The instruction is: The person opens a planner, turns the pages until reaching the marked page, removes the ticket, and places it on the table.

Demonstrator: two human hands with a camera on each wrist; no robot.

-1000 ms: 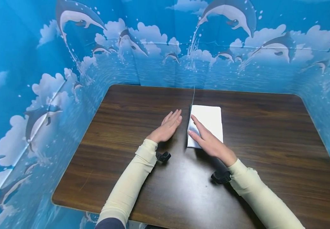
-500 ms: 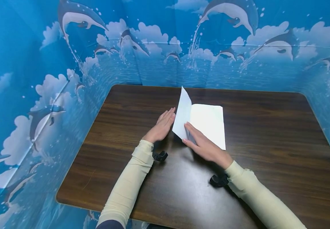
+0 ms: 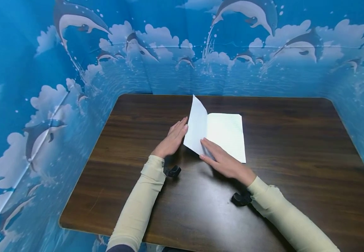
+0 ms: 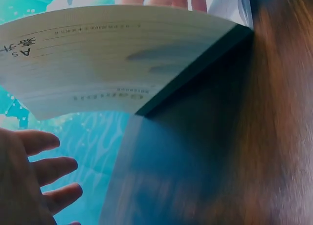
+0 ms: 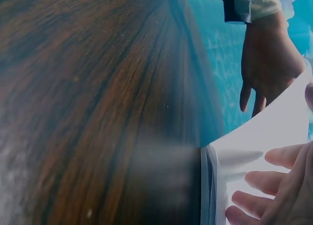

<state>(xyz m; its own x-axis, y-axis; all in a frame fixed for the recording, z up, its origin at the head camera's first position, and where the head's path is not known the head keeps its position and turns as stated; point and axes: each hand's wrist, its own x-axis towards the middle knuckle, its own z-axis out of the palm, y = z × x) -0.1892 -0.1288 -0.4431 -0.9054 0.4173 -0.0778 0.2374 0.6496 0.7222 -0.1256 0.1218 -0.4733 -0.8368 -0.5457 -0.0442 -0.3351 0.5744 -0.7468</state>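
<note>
A notebook [image 3: 227, 134] lies on the brown table with its white ruled page facing up. Its front cover [image 3: 196, 126] stands raised to the left. Printed lettering and a dark spine show on the cover's outer side [image 4: 107, 58] in the left wrist view. My right hand [image 3: 224, 159], fingers extended, reaches over the lower part of the notebook against the inside of the cover. In the right wrist view the right hand [image 5: 279, 191] is spread near the white inner side. My left hand [image 3: 171, 139] is just left of the cover, fingers straight, holding nothing; contact is unclear.
The wood-grain table [image 3: 295, 150] extends on both sides of the notebook. A blue curtain [image 3: 175, 77] printed with dolphins surrounds its back and sides. Black wrist devices [image 3: 241, 198] sit under both forearms.
The cover, upright a second ago, has tilted leftward, exposing more of the page. My right hand has moved slightly left and down; my left hand has shifted left.
</note>
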